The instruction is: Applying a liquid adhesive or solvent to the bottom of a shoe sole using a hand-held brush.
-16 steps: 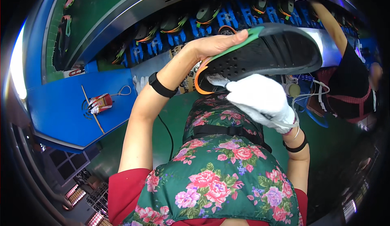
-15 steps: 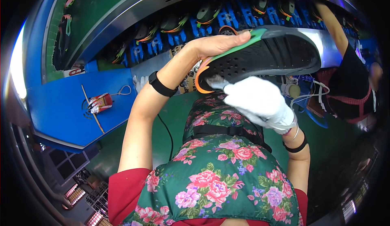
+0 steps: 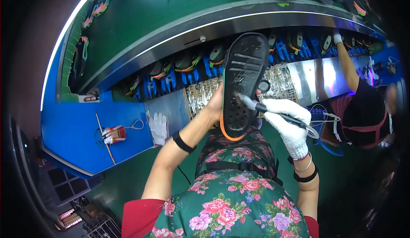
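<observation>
lengthwise, the sole points its orange end bodyward.

- Sole: rubber-like, glossy, ridged
- Brush: smooth, plastic-like handle
- Glove, three o'clock: rough, matt knitted cloth
- Apron: smooth, faintly shiny cloth
- Panel, two o'clock: mirror-bright metal
- Table, nine o'clock: smooth, satin surface

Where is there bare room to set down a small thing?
Blue table, left of the stick; metal plate, between the brown sheet and the co-worker's arm. Crowded: the shoe row under the ledge, and the middle, with sole and brush.
</observation>
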Demonstrator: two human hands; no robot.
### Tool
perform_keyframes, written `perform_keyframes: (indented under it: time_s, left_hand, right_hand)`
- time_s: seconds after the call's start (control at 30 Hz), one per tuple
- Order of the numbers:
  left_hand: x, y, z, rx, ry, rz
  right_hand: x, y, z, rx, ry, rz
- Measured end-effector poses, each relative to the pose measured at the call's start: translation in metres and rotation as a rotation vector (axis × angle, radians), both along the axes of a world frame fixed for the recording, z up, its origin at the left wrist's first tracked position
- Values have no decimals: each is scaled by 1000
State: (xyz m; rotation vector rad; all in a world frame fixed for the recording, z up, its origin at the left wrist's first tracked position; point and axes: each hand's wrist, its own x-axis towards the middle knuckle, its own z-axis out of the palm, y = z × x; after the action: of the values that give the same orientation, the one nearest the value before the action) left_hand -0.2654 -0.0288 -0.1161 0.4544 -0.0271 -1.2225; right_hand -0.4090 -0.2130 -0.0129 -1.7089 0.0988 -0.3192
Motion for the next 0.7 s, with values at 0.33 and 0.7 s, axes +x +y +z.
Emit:
perform_keyframes:
  time_s: [0.33,0.7]
  left_hand:
    - [-37,30,-8,8,-95,-93]
    - [-46,22,-13,-311,247,162]
  right_hand:
    - [4,-9,7,-468,-249,-21]
    - [-6,7,21,-578,-396,-87]
